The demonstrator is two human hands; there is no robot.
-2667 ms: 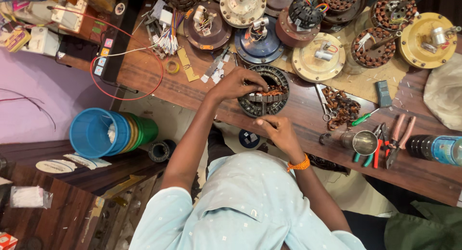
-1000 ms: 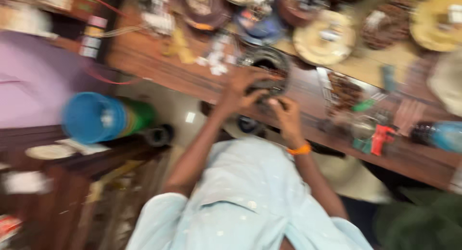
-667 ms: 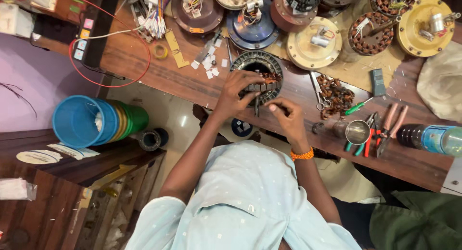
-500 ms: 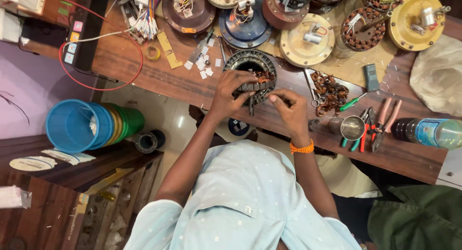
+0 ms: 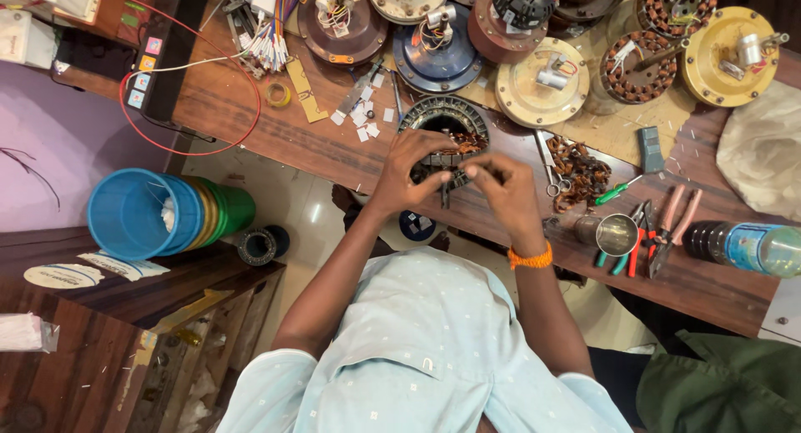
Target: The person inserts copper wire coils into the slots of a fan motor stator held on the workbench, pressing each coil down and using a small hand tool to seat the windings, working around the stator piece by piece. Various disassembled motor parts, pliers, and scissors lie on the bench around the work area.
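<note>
Both hands meet over a dark ring-shaped motor core [image 5: 450,137] that lies on the wooden workbench [image 5: 250,120]. The left hand [image 5: 410,170] curls its fingers over the ring's near edge, grasping it, while the right hand [image 5: 505,191] pinches something small at the ring's rim with fingertips pressed together; what it pinches is too small to tell. An orange band [image 5: 531,258] circles the right wrist. Just right of the ring lie scissors [image 5: 551,170] and a heap of copper wire [image 5: 580,170]. Farther right stand a small steel cup [image 5: 616,233], pliers with pink handles [image 5: 672,224] and a plastic bottle [image 5: 751,248]. Behind the ring sit round fan motor housings, blue [image 5: 434,53] and cream [image 5: 542,87]. Stacked buckets [image 5: 163,216] lie on their side at the left.
</note>
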